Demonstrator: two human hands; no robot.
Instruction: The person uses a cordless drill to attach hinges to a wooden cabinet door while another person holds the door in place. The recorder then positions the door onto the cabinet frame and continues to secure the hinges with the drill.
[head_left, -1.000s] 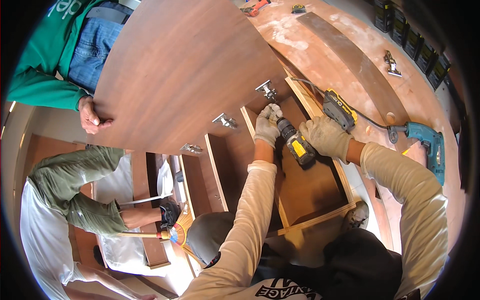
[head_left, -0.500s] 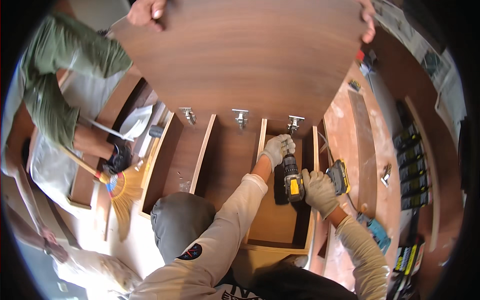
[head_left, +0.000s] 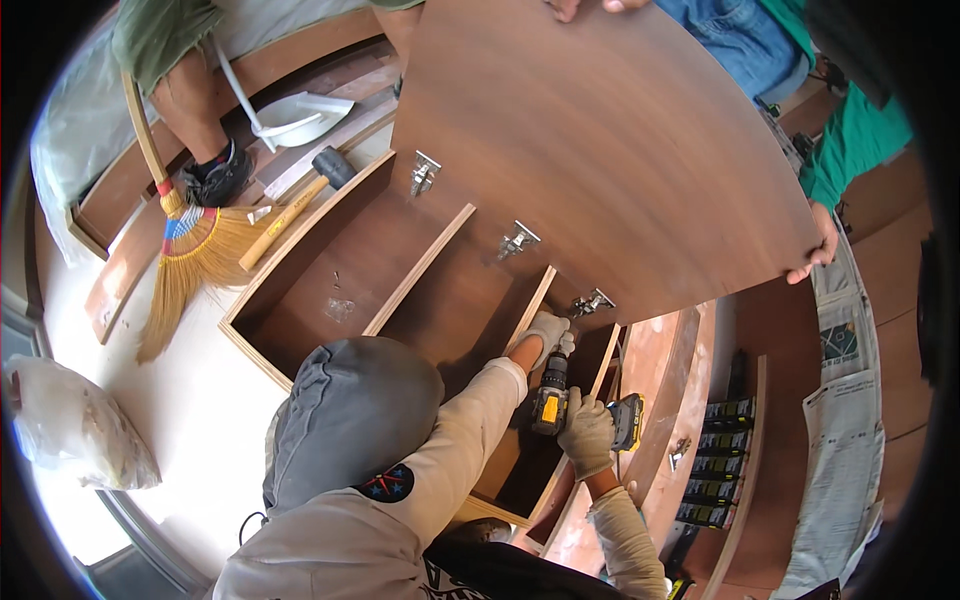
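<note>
My right hand (head_left: 588, 435) in a pale work glove grips a black and yellow cordless drill (head_left: 550, 408). My left hand (head_left: 550, 333), also gloved, is closed at the drill's front end, beside the rightmost hinge (head_left: 592, 303); what its fingers pinch is hidden. Two more metal hinges, a middle one (head_left: 518, 240) and a left one (head_left: 425, 173), sit along the lower edge of a brown wooden panel (head_left: 620, 150). Below the panel lies an open cabinet frame (head_left: 420, 270) with dividers. A co-worker's hand (head_left: 818, 240) holds the panel's right corner; more fingers (head_left: 585, 6) rest on its top edge.
A rubber mallet (head_left: 285, 222) lies by the cabinet's left side, near a straw broom (head_left: 195, 250) and a white dustpan (head_left: 300, 120). Another person's leg (head_left: 190, 115) stands there. Right of the cabinet are several dark packs (head_left: 718, 460) and newspaper sheets (head_left: 845, 440).
The view has turned, so the panel and cabinet now appear slanted and the co-worker's green sleeve shows at right. My hands and the drill stay by the rightmost hinge.
</note>
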